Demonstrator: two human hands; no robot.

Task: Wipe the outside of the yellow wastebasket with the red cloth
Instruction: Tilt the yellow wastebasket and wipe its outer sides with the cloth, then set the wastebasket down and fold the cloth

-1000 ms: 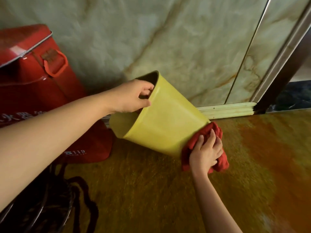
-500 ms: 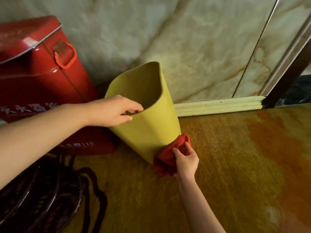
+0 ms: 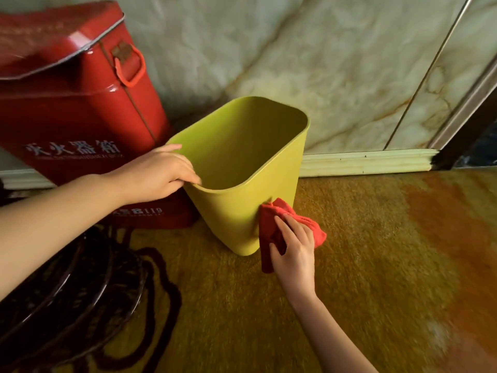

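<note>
The yellow wastebasket (image 3: pixel 228 211) stands nearly upright on the floor, its open mouth facing me and empty inside. My left hand (image 3: pixel 153 175) grips its near left rim, fingers hooked over the edge. My right hand (image 3: pixel 294 247) holds the bunched red cloth (image 3: pixel 269 219) and presses it against the basket's lower right outer wall. Part of the cloth hangs down below my fingers.
A red metal box (image 3: pixel 80 103) with white lettering and a side handle stands close behind the basket on the left. A dark wire stand (image 3: pixel 67 292) sits at the lower left. A marble wall with a skirting board (image 3: pixel 363 161) runs behind; amber floor (image 3: pixel 376 265) extends right.
The wastebasket has swung from lying tilted on its side to nearly upright. My left hand moved along the rim to its near left edge. My right hand stayed on the lower wall with the cloth.
</note>
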